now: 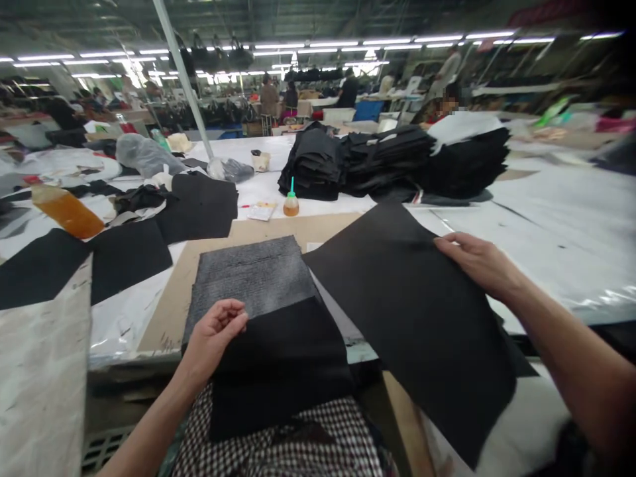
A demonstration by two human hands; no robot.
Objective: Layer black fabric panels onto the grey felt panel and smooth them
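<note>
My right hand [472,258] pinches the edge of a large black sheet of leather-like material [412,298], which hangs at a slant over the table's front edge. My left hand [218,328] is closed, thumb against curled fingers, at the upper left corner of another black sheet [288,358]. That sheet drapes from the table edge onto my checked apron [338,430]. Beneath it lies a stack of grey, fuzzy-backed pieces [248,275], partly covered. The left fingertips meet the sheet's corner; the exact grip is partly hidden.
A tan board [163,311] lies under the stack. Ahead stand a small glue bottle [291,205] and piles of black pieces [377,159]. To the left are an orange-liquid bottle [69,211] and loose black pieces [129,255]. A metal pole [186,79] rises behind. People work farther back.
</note>
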